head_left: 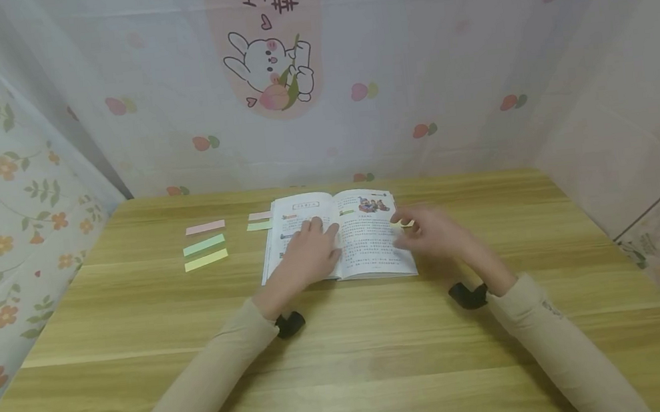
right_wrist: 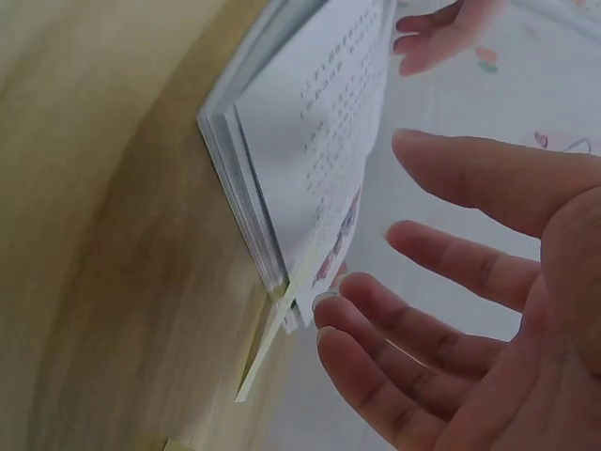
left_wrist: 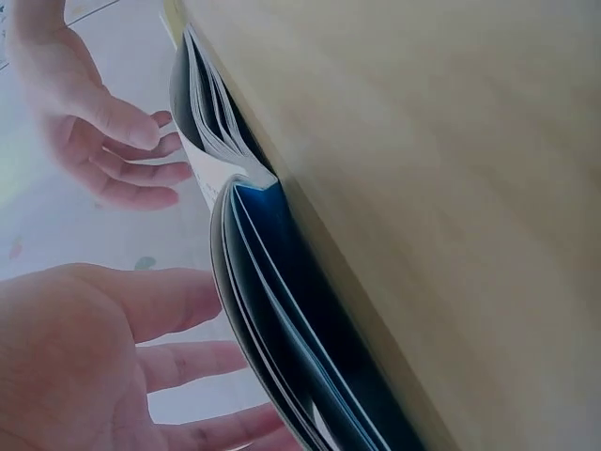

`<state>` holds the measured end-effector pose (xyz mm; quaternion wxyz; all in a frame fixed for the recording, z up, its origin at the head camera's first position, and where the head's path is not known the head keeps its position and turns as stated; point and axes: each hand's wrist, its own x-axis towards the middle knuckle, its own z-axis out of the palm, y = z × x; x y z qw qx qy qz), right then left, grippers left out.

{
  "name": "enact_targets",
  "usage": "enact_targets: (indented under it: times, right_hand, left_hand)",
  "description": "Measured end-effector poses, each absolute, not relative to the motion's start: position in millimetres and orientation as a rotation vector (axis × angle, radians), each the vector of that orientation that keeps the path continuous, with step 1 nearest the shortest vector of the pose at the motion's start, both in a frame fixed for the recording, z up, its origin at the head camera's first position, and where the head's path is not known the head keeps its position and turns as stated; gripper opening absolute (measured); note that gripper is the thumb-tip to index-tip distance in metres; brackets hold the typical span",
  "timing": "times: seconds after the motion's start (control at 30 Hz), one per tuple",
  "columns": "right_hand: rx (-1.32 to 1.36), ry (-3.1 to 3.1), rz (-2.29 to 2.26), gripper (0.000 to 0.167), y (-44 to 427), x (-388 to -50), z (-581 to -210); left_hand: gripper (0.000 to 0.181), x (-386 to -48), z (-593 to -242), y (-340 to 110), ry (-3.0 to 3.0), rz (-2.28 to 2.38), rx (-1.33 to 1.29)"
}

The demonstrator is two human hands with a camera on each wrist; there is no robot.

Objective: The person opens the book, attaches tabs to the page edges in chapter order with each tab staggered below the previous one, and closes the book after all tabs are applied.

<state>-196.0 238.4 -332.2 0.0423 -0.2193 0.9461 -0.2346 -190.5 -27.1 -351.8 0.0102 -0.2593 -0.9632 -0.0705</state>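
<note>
An open book with printed text and a small color picture lies on the table. My left hand rests on its left page, fingers extended toward the gutter. Just off the right page edge hovers my right hand, blurred; the right wrist view shows its fingers loosely bent and apart, holding nothing. Close by those fingers, a yellow sticky tab juts out from the right page edge. Out of the left edge stick a pink tab and a green tab.
Left of the book, a pink strip, a green strip and a yellow strip lie one below another on the wooden table. A printed curtain hangs behind the table's far edge. Each wrist wears a black strap.
</note>
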Motion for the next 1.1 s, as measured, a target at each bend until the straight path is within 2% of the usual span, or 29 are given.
enact_targets:
  times: [0.17,0.47,0.73,0.9,1.1]
  right_hand:
    - [-0.702,2.917,-0.640,0.045,235,-191,-335]
    - [-0.736,2.912,-0.578,0.069,233,-180,-342]
    - [-0.727,2.896,-0.570,0.084,237,-172,-352]
    - [-0.723,2.912,-0.565,0.084,240,-167,-357]
    - [-0.733,2.938,-0.550,0.077,241,-166,-358]
  left_hand:
    - [0.050,-186,-351,-34,-2.996,-0.216,-0.820]
    - [0.047,-181,-351,-47,-2.975,-0.215,-0.838]
    - [0.035,-174,-347,-60,-3.046,-0.265,-0.841]
    - [0.029,-173,-352,-67,-3.056,-0.278,-0.857]
    - [0.037,-172,-355,-75,-3.087,-0.296,-0.839]
